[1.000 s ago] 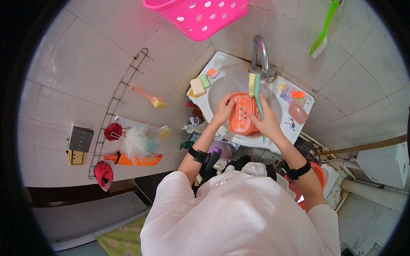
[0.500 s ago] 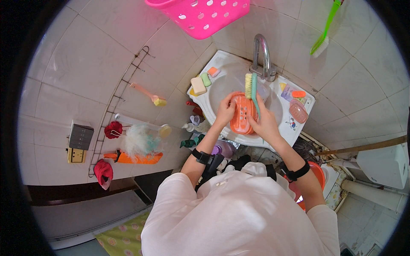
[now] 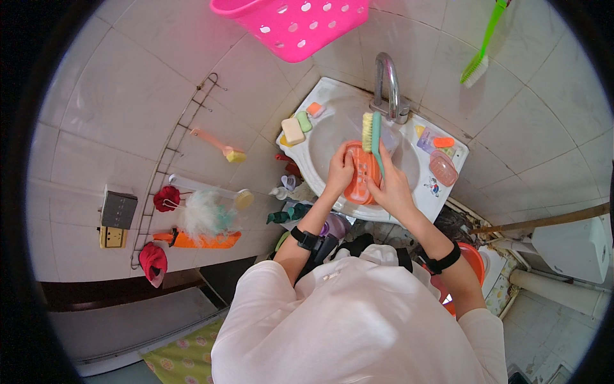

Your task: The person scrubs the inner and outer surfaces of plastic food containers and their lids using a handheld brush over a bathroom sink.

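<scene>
Over the white washbasin (image 3: 412,185), my left hand (image 3: 340,171) grips the left side of an orange soap dish (image 3: 362,180) with holes in its bottom. My right hand (image 3: 391,187) is closed round the handle of a scrubbing brush (image 3: 376,132) with a green back and pale yellow bristles. Its bristle head stands above the dish's far end, pointing left. The right thumb rests at the dish's right edge. Left of the bowl, a cream soap bar (image 3: 293,132), a green soap bar (image 3: 304,121) and an orange-and-white piece (image 3: 315,109) lie on the rim.
A chrome faucet (image 3: 388,83) arches at the basin's back. A pink clear soap dish (image 3: 442,168) and an orange bar (image 3: 443,142) lie on the right rim. A pink basket (image 3: 297,29) hangs above; a wire rack (image 3: 171,150) with brushes and a bath puff lines the left wall.
The whole view has shifted slightly. My hands, the soap dish and the brush keep nearly the same places over the basin, with the brush still held above the dish.
</scene>
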Motion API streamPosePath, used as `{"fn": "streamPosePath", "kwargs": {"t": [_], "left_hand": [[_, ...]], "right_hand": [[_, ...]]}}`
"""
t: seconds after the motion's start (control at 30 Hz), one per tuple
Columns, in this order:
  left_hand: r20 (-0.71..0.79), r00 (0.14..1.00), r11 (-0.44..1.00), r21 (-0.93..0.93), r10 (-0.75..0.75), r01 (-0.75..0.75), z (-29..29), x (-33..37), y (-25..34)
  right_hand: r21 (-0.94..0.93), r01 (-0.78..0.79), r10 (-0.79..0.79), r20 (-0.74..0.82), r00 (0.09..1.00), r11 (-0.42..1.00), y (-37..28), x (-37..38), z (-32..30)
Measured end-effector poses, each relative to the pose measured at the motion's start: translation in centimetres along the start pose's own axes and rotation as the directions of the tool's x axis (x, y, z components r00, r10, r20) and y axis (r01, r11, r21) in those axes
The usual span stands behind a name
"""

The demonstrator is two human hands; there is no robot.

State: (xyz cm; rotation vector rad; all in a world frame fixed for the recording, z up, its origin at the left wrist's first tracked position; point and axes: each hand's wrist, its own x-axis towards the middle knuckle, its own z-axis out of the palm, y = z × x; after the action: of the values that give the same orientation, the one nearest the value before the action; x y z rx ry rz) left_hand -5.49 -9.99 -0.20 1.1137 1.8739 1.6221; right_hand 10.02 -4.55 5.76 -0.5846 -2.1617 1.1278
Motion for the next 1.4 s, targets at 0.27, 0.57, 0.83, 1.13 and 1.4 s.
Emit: {"fn": "streamPosePath", "kwargs": {"t": [0.27,0.57,0.83,1.13,1.4], "left_hand": [[-0.030,0.999,0.999,-0.045,-0.012,0.011,0.6,-0.1,-0.1],[-0.034,0.996,0.995,-0.055,-0.084,0.082,0.5,0.1,-0.5],[0.166,0.986,0.974,0.226,-0.015,-0.024,-1.2,0.9,-0.8],[0.245,0.968,0.922,0.384,-0.059,-0.041,-1.2,0.9,-0.5],[0.101,0.994,0.902,0.425,0.034,-0.074,0.5,0.6,0.0]], "right_hand": [[0.009,-0.013,0.013,0.001,1.000,1.000,0.3,-0.3,-0.2],[0.035,-0.090,0.089,0.035,0.995,0.995,2.1,-0.4,-0.5],[0.140,-0.203,0.207,-0.013,0.978,0.969,3.1,-0.6,-0.8],[0.117,-0.197,0.200,-0.014,0.980,0.973,2.5,-0.2,-1.0],[0.102,-0.093,0.095,-0.012,0.995,0.990,2.4,0.0,-0.6]]}}
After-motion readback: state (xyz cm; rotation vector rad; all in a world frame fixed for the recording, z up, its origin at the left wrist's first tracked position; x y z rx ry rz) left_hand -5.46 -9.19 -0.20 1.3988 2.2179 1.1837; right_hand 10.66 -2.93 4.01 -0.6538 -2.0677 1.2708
